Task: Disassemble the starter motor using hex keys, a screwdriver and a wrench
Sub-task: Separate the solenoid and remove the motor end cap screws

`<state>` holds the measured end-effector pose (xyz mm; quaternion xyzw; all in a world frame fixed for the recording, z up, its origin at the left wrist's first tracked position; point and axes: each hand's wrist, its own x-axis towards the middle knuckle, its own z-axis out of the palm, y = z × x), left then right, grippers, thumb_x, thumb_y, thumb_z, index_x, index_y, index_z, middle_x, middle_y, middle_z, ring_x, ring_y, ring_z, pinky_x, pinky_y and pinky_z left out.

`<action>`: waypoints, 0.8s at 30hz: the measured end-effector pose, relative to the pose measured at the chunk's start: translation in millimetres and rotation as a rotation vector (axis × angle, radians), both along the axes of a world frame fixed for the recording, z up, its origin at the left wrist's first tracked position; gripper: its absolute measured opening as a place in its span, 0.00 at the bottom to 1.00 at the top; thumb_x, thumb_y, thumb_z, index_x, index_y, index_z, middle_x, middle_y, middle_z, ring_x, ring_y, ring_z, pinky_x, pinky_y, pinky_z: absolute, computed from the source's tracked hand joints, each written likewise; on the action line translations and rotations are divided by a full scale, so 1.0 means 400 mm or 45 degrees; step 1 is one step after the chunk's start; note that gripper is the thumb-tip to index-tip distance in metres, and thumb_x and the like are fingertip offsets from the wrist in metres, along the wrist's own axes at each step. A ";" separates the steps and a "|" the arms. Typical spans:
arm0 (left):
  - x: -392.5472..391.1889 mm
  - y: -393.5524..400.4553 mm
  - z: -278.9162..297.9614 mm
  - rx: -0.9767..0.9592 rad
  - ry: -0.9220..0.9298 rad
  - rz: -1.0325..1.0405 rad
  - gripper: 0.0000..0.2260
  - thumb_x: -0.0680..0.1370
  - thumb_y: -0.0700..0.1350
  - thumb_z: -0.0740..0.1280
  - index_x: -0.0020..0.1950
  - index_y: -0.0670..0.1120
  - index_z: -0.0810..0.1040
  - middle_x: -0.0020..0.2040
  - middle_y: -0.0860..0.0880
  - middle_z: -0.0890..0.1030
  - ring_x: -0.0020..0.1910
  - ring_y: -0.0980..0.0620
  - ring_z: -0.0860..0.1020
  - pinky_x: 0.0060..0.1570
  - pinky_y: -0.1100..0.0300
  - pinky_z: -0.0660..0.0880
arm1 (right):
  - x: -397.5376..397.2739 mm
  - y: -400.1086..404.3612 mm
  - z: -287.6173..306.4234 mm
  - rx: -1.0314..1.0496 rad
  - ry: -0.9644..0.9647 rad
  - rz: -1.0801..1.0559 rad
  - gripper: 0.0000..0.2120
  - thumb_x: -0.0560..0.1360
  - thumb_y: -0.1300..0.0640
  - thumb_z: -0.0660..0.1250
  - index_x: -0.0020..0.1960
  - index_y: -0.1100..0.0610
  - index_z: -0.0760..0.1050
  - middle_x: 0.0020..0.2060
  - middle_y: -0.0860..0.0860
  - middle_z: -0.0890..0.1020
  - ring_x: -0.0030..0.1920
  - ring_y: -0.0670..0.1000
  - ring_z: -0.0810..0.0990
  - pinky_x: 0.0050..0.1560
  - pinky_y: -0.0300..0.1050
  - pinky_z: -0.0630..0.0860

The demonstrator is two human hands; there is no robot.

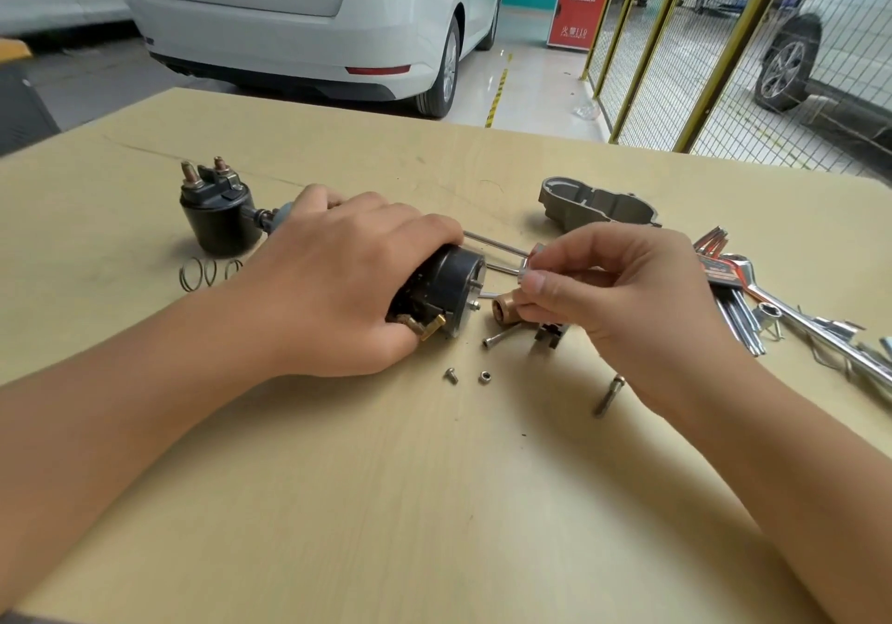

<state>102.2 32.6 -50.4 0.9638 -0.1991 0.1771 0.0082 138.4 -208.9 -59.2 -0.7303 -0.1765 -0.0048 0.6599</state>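
A: Motor [441, 288] lying on its side mid-worktop [434, 503], gripped from above by left hand [333, 280].
B: Right hand [622, 295]?
A: Pinching a small silver piece [531, 264] at the long bolts [492, 242] sticking out. Solenoid [219, 213] far left, hex keys [733, 305] right, screws [466, 376] in front.

2 bare forearms, no sleeves; left hand [338, 280] and right hand [622, 300] ungloved.
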 end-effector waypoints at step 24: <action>0.001 0.005 -0.005 -0.653 0.008 -0.145 0.27 0.65 0.53 0.76 0.63 0.54 0.77 0.48 0.51 0.83 0.47 0.44 0.81 0.49 0.45 0.79 | -0.010 0.022 -0.011 0.032 -0.003 0.138 0.03 0.76 0.66 0.74 0.44 0.64 0.81 0.32 0.60 0.83 0.31 0.60 0.86 0.31 0.49 0.82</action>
